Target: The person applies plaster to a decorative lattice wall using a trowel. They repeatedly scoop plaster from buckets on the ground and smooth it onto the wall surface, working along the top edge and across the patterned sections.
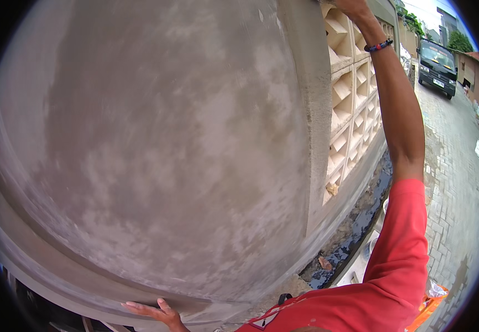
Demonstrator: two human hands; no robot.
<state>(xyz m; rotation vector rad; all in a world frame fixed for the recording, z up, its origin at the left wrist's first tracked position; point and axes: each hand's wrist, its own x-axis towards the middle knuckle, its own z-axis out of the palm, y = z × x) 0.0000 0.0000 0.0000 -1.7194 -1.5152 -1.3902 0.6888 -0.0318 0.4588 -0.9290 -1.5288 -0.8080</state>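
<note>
A broad grey plastered wall (184, 138) fills most of the view, its surface patchy with darker damp areas and paler dry ones. Low at the left, my left hand (159, 314) is open, fingers stretched out and thumb apart, beside the wall's lower ledge (95, 285). Whether it touches the ledge I cannot tell. My right arm reaches high; my right hand (352, 6) is at the top edge, near the wall's corner and the pale block screen (341, 105). Its fingers are mostly cut off by the frame, so their grip is hidden.
Along the wall's foot runs a gutter (355, 232) with dark water and a reddish broken piece (325, 263). A paved lane (444, 160) lies to the right, with a dark vehicle (437, 67) farther up it. An orange bag (430, 310) is behind my right side.
</note>
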